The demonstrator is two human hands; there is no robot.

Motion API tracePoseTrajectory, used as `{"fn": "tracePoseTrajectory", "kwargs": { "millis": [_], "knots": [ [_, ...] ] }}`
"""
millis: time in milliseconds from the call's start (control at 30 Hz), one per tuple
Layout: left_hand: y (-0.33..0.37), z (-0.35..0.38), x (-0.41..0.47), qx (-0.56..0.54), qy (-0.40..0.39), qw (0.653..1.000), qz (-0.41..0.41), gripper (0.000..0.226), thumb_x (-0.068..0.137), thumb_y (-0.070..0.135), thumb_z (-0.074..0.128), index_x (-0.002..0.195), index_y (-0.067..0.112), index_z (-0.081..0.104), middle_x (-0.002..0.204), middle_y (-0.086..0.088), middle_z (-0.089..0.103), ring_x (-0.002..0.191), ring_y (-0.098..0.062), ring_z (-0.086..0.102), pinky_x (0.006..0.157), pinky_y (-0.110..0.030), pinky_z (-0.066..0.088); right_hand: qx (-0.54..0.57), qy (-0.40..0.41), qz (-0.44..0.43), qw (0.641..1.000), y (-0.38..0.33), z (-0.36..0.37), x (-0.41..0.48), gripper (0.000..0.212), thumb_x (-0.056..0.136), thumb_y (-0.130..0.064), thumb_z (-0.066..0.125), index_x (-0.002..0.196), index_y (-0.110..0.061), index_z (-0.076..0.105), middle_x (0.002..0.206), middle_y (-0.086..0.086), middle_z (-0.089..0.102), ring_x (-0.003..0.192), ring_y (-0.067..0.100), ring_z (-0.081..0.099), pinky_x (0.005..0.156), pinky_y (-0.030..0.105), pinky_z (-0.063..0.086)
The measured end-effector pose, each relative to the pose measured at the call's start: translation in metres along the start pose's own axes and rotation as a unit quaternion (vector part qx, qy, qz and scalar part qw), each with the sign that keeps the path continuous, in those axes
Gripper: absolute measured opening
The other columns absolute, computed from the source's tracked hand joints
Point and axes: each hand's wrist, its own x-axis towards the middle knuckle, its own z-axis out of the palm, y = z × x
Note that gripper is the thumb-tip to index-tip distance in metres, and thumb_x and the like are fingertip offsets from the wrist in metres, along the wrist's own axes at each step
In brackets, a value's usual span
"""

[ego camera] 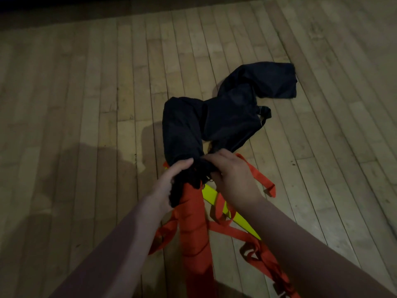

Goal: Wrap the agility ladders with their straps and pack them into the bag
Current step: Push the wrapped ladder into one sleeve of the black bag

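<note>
A black cloth bag (225, 112) lies crumpled on the wooden floor, its mouth bunched toward me. My left hand (169, 179) grips the left side of the bag's mouth. My right hand (232, 175) grips the right side of it. A ladder bundle wrapped in red strap (193, 229) sticks out of the mouth toward me; its far end is hidden inside the bag. Yellow rungs (217, 197) show beside the bundle, under my right forearm. Loose red straps (264, 181) trail to the right and down.
Pale wooden floorboards (86, 104) spread all around the bag. A dark band (64, 9) runs along the far edge of the floor. More tangled red strap (270, 265) lies near the bottom right.
</note>
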Motion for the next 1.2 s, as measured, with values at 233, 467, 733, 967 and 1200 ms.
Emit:
{"fn": "tracePoseTrajectory", "kwargs": {
  "millis": [233, 467, 733, 967, 1200],
  "knots": [
    [-0.002, -0.002, -0.001, 0.023, 0.04, 0.997, 0.055, 0.076, 0.061, 0.048, 0.071, 0.124, 0.009, 0.06, 0.115, -0.012, 0.068, 0.103, -0.025, 0.067, 0.082, -0.035, 0.053, 0.011, -0.048, -0.047, 0.998, -0.013, 0.015, -0.021, 0.019, 0.075, -0.004, 0.05, 0.094, -0.008, 0.051, 0.092, 0.009, 0.051, 0.073, 0.023, 0.053, 0.056, 0.036, 0.048],
    [0.008, -0.003, -0.002, -0.056, 0.015, 0.994, 0.096, 0.045, 0.091, 0.05, 0.043, 0.098, 0.012, 0.068, 0.081, -0.004, 0.073, 0.071, -0.017, 0.069, 0.068, -0.031, 0.053, 0.113, -0.074, 0.064, 0.989, -0.015, 0.025, -0.034, 0.009, 0.087, -0.011, 0.057, 0.084, -0.005, 0.051, 0.101, 0.006, 0.045, 0.085, 0.017, 0.049, 0.075, 0.03, 0.044],
    [-0.001, 0.009, -0.001, -0.058, 0.043, 0.992, 0.099, 0.031, 0.093, 0.036, 0.052, 0.113, 0.015, 0.063, 0.102, -0.006, 0.074, 0.087, -0.018, 0.071, 0.069, -0.029, 0.055, 0.115, -0.057, 0.217, 0.968, -0.025, 0.033, -0.023, 0.028, 0.085, -0.014, 0.059, 0.111, -0.012, 0.05, 0.119, 0.006, 0.045, 0.103, 0.021, 0.05, 0.086, 0.034, 0.047],
    [-0.058, -0.002, 0.01, 0.175, 0.072, 0.982, -0.029, 0.093, 0.059, 0.08, 0.061, 0.137, 0.034, 0.043, 0.133, 0.012, 0.051, 0.124, -0.013, 0.047, 0.11, -0.041, 0.034, 0.108, -0.007, 0.29, 0.951, -0.005, 0.034, -0.024, 0.013, 0.085, -0.003, 0.055, 0.098, -0.007, 0.055, 0.103, 0.01, 0.056, 0.094, 0.025, 0.056, 0.084, 0.045, 0.05],
    [-0.04, -0.013, 0.009, 0.07, 0.039, 0.995, -0.051, 0.062, 0.073, 0.07, 0.056, 0.105, 0.02, 0.072, 0.089, -0.007, 0.072, 0.076, -0.024, 0.068, 0.072, -0.037, 0.055, -0.006, 0.001, 0.095, 0.996, 0.014, 0.004, -0.005, 0.013, 0.072, -0.012, 0.065, 0.072, -0.014, 0.053, 0.115, 0.005, 0.052, 0.102, 0.02, 0.05, 0.083, 0.032, 0.045]
  ]
}}
